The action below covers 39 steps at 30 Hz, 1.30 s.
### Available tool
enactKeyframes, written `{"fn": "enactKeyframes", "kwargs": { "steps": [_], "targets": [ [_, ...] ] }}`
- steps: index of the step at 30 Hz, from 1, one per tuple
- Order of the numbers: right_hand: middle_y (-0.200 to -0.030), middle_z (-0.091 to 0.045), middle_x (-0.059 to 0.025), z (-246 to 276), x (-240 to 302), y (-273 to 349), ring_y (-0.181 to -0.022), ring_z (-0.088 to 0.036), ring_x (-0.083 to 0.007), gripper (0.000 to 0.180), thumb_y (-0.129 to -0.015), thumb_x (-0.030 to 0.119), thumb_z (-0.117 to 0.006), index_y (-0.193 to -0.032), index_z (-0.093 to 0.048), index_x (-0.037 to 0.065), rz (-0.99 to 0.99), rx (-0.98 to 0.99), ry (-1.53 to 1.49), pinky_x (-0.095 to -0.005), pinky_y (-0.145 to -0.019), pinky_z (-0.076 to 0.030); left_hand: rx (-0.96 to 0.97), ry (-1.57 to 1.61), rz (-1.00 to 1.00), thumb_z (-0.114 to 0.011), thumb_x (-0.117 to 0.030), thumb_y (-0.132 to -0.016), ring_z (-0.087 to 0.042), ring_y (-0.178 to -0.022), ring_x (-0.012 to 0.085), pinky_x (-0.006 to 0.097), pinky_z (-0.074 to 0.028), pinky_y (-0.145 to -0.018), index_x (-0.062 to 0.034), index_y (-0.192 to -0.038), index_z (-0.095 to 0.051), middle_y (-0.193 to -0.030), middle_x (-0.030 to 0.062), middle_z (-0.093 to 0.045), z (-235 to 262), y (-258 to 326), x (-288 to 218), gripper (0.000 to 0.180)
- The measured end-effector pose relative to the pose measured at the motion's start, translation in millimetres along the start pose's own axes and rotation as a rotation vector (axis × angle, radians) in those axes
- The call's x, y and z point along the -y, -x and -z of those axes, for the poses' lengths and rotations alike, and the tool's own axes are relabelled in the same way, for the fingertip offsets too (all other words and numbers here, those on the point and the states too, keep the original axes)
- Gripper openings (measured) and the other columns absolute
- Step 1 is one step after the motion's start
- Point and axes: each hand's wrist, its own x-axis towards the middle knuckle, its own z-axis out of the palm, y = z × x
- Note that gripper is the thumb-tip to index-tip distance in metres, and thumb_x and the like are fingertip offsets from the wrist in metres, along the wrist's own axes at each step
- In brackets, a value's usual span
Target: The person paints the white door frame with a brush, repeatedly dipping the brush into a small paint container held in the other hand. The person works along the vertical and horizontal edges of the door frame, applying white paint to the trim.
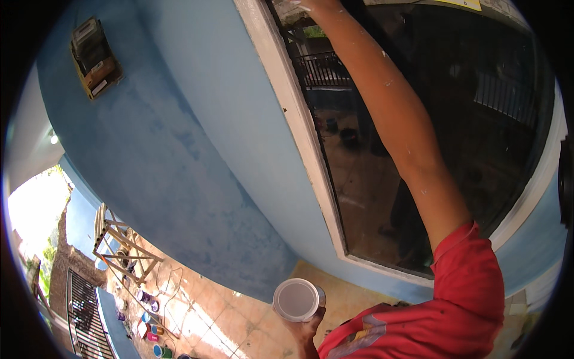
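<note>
Head view: right arm (pixel 394 119) raised overhead

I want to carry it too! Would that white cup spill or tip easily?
Probably. The cup looks wide and open-topped, filled near the rim with white paint, so tilting would likely spill it. The left hand grips it from below, so it seems light enough for one hand. Wet paint might make it slippery.

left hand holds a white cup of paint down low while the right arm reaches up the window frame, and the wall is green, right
Not quite: the wall is blue, not green, as the head view shows. The left hand does hold the white cup low, and the right arm reaches up the window frame.
</note>
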Motion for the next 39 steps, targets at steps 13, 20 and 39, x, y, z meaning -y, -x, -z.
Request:
{"fn": "enactKeyframes", "kwargs": {
  "steps": [13, 20, 39],
  "targets": [
    [-0.113, -0.074, -0.0357, -1.6, 29.6, -62.6, -0.109, -0.073, -0.0487, 0.042, -0.094, 0.027, -0.069, -0.106, -0.07, -0.013, -0.114, 0.067, 0.025, -0.0479, -0.097, -0.06, 0.009, -0.022, 0.035, -0.099, -0.028, -0.062, -0.061, -0.121, 0.0281, 0.046, -0.05, -0.105, -0.0004, -0.145, -0.038, -0.134, 0.0152, -0.056, 1.3, 2.2, 9.4, 0.106],
    [-0.106, -0.077, -0.0313, -30.7, 10.2, -96.3, -0.097, -0.078, -0.0385, 0.043, -0.096, 0.032, -0.066, -0.104, -0.074, -0.009, -0.118, 0.159, 0.215, -0.0439, -0.086, -0.064, 0.017, -0.029, 0.049, -0.099, -0.029, -0.062, -0.061, -0.121, 0.0281, 0.046, -0.05, -0.105, -0.0004, -0.145, -0.038, -0.134, 0.0152, -0.056, 1.9, 2.3, 11.0, 0.107],
    [-0.082, -0.075, -0.0278, 49.7, 11.3, 51.1, -0.077, -0.077, -0.0413, 0.027, -0.089, 0.021, -0.076, -0.086, -0.072, -0.005, -0.011, 0.128, -0.049, -0.0477, -0.072, -0.061, 0.077, -0.027, 0.043, -0.099, -0.029, -0.061, -0.061, -0.122, 0.0282, 0.046, -0.05, -0.105, -0.0006, -0.145, -0.037, -0.134, 0.0151, -0.056, -13.2, -2.5, 12.7, 0.108]
  ]
}}
